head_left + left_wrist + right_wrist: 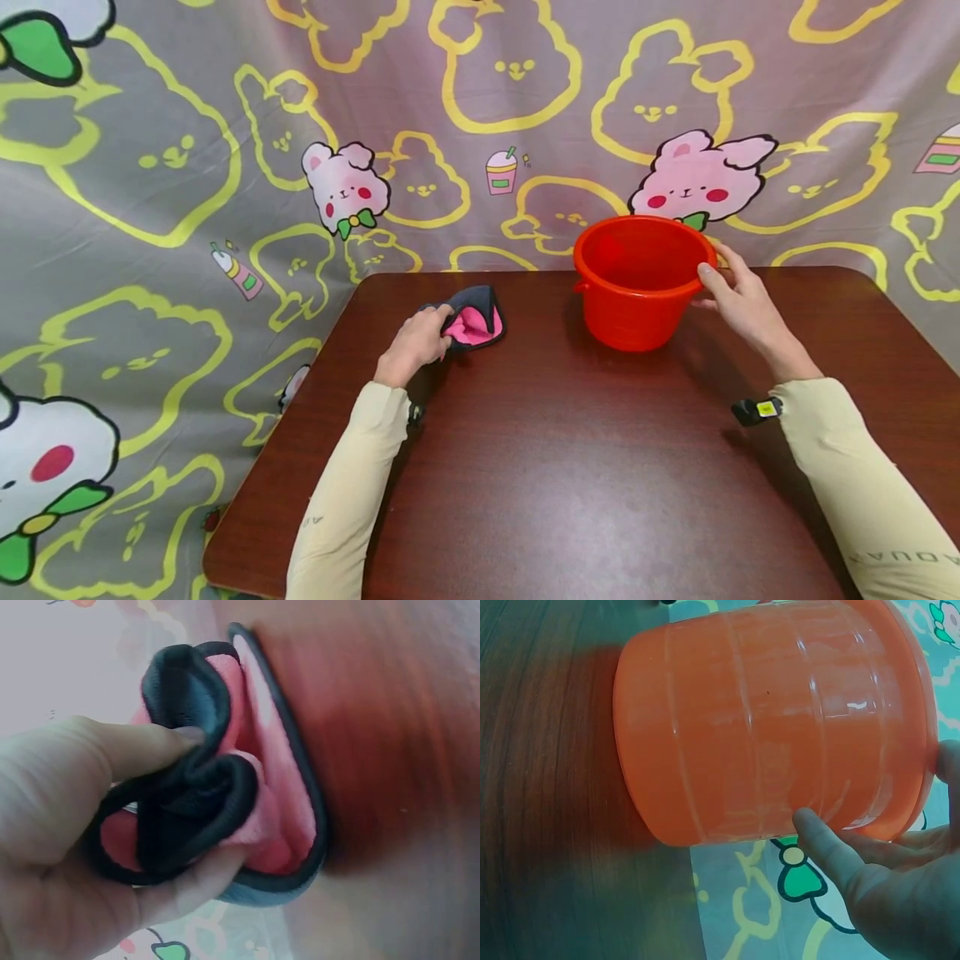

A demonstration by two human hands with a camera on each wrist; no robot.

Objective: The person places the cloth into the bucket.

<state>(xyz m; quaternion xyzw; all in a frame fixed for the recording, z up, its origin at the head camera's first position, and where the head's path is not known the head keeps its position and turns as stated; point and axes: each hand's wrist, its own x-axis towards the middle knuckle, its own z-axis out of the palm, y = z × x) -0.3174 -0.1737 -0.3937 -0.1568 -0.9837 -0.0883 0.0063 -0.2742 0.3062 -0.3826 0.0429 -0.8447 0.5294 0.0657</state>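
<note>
A red plastic bucket (633, 312) stands upright toward the back of the table, its open top facing up. My right hand (746, 304) holds it by the right side of the rim, with the thumb at the rim and fingers against the outer wall (742, 727). At the left, a crumpled cleaning cloth (480, 325), dark grey on one face and pink on the other, has black edging. My left hand (420, 337) pinches its bunched folds (199, 772) between thumb and fingers. Part of the cloth still touches the tabletop.
The brown wooden table (570, 467) has rounded corners. A grey curtain (525, 150) with yellow outlines and cartoon rabbits hangs behind it and along its left side, close to the bucket.
</note>
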